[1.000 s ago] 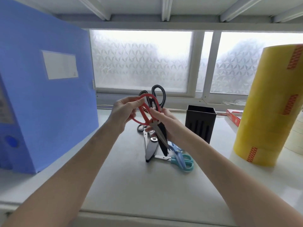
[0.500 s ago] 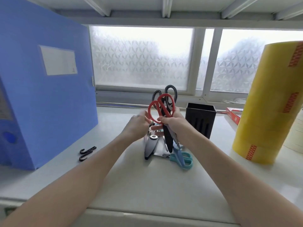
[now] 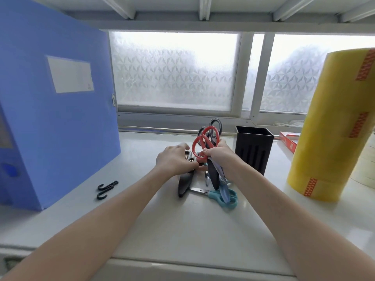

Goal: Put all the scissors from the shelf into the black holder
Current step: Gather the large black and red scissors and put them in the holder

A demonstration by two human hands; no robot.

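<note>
My right hand (image 3: 218, 154) grips a bundle of scissors upright, blades down: the red-handled scissors (image 3: 205, 141) and the black-handled scissors (image 3: 215, 125) behind them. My left hand (image 3: 174, 160) rests on the dark sheathed scissors (image 3: 184, 184) lying on the shelf, fingers closed around their handle end. Teal-handled scissors (image 3: 218, 196) lie flat below my right hand, with a light blue pair (image 3: 224, 192) across them. The black holder (image 3: 253, 151) stands just right of my right hand and looks empty.
A tall blue file box (image 3: 54, 118) stands on the left. Two black hooks (image 3: 106, 189) lie near it. A big stack of yellow tape rolls (image 3: 334, 126) fills the right side. A red box (image 3: 288, 140) lies behind the holder, by the window.
My left hand let go of the red scissors, leaving them in my right hand, and dropped onto the dark scissors on the shelf. My right hand moved right toward the holder.
</note>
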